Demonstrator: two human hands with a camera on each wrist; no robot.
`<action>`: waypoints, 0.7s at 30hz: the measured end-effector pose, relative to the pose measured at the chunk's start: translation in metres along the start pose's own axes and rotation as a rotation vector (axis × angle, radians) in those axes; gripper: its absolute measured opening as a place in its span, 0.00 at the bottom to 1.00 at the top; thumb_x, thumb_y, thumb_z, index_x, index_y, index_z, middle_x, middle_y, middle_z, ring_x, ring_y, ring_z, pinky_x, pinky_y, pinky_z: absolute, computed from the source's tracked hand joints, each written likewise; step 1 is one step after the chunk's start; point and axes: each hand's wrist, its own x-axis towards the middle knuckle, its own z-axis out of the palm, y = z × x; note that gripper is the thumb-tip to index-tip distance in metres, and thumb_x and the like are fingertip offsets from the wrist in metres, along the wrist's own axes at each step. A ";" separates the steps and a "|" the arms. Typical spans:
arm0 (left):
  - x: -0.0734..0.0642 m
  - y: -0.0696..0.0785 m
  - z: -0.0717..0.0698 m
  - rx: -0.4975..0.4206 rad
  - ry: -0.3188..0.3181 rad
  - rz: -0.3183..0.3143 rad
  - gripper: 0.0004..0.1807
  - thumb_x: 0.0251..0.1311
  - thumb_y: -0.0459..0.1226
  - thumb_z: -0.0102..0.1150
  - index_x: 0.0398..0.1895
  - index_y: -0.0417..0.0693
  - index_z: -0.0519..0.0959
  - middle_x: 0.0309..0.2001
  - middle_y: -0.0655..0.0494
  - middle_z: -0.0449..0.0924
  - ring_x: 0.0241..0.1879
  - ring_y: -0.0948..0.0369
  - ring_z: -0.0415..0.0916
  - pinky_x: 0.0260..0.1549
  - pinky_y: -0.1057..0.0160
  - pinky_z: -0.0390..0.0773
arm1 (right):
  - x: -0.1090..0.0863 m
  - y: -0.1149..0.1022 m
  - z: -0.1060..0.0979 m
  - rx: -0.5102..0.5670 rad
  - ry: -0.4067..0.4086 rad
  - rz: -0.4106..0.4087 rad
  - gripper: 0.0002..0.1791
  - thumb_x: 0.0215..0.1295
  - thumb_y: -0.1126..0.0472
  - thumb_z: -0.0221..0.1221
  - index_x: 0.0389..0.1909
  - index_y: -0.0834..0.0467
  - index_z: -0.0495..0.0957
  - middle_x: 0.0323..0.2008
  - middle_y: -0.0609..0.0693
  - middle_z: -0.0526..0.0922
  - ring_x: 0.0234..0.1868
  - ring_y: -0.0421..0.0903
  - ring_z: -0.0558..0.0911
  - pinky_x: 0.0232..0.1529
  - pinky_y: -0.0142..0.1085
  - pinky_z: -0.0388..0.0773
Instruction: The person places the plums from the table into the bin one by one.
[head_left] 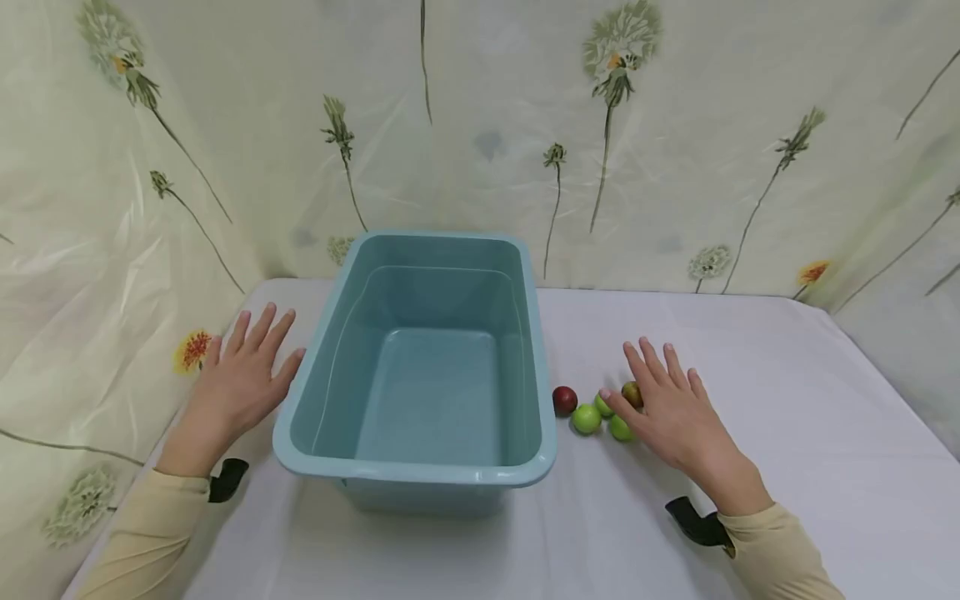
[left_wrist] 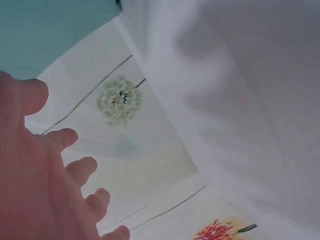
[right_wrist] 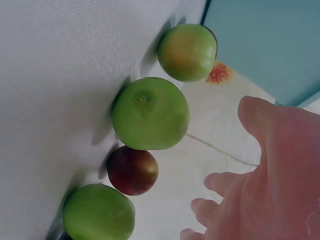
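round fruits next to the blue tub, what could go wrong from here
The round fruits lie loose and close together on the white cloth, so a nudge from the nearby right hand might set several rolling. The left hand has its thumb close to the rim of the blue tub, so a careless sweep could bump it, and the shifting tub might push the dark red fruit beside it.

Looks like a screened-off corner with a tabletop; cannot be pinned down as home, studio or lab. Shows in the shiny flower-printed sheets (head_left: 487,183) hanging upright behind the tub (head_left: 420,473) and wrapping round to the left and right of it, and in the plain white cloth (head_left: 750,400) spread flat beneath the tub, reaching back to the sheets.
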 end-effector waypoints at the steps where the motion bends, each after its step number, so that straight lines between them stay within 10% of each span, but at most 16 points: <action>1: 0.000 0.001 -0.002 -0.003 0.001 0.000 0.38 0.74 0.58 0.32 0.79 0.50 0.46 0.78 0.43 0.38 0.75 0.41 0.29 0.64 0.31 0.34 | 0.000 0.000 0.000 0.000 0.002 -0.002 0.49 0.70 0.30 0.41 0.78 0.59 0.41 0.77 0.63 0.39 0.74 0.66 0.32 0.66 0.67 0.32; 10: 0.004 0.012 -0.019 -0.090 0.118 0.063 0.34 0.75 0.54 0.35 0.78 0.50 0.52 0.77 0.44 0.44 0.76 0.45 0.33 0.65 0.32 0.39 | -0.005 0.003 -0.002 0.000 0.035 -0.021 0.48 0.71 0.31 0.42 0.78 0.59 0.42 0.76 0.64 0.41 0.75 0.65 0.35 0.66 0.66 0.35; 21: 0.004 0.026 -0.037 -0.432 0.219 0.086 0.27 0.74 0.48 0.47 0.72 0.50 0.65 0.74 0.50 0.57 0.73 0.47 0.51 0.65 0.37 0.54 | -0.017 0.018 -0.009 0.057 0.199 -0.087 0.41 0.73 0.41 0.50 0.76 0.61 0.52 0.74 0.63 0.54 0.75 0.63 0.48 0.68 0.62 0.43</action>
